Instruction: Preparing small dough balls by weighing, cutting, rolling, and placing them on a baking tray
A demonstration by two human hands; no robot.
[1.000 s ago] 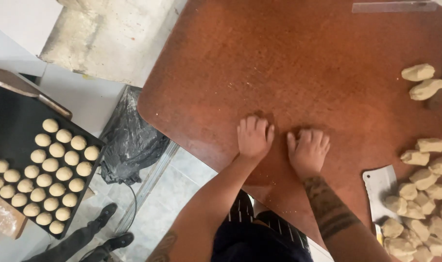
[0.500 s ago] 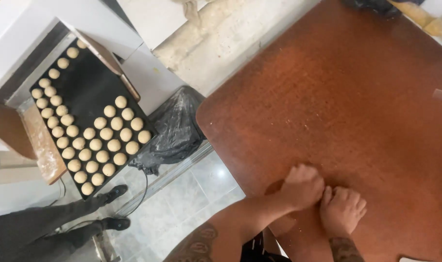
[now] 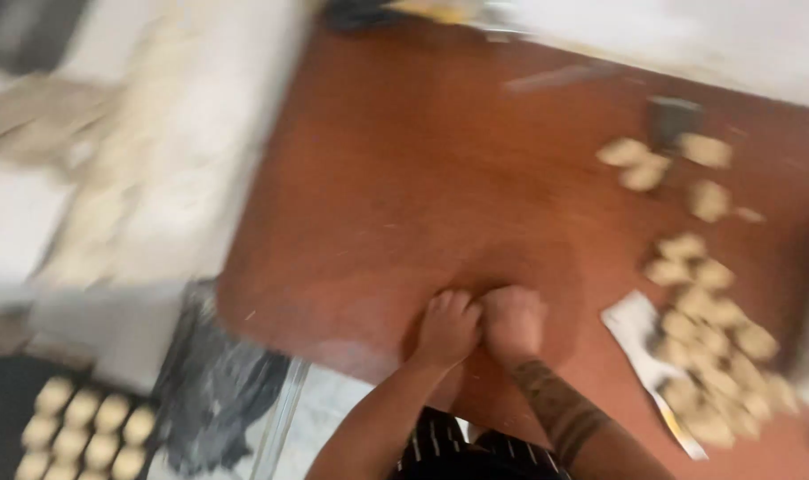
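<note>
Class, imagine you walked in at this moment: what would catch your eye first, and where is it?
First, the left hand and right hand, pressed side by side, palms down, on the reddish-brown table near its front edge. Next, the scattered pale dough pieces to their right. At lower left, rows of round dough balls sit on a dark tray.

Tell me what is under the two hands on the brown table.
The left hand and right hand press palms down, side by side, on the brown table. Only table surface shows around them; anything beneath the palms is covered.
</note>
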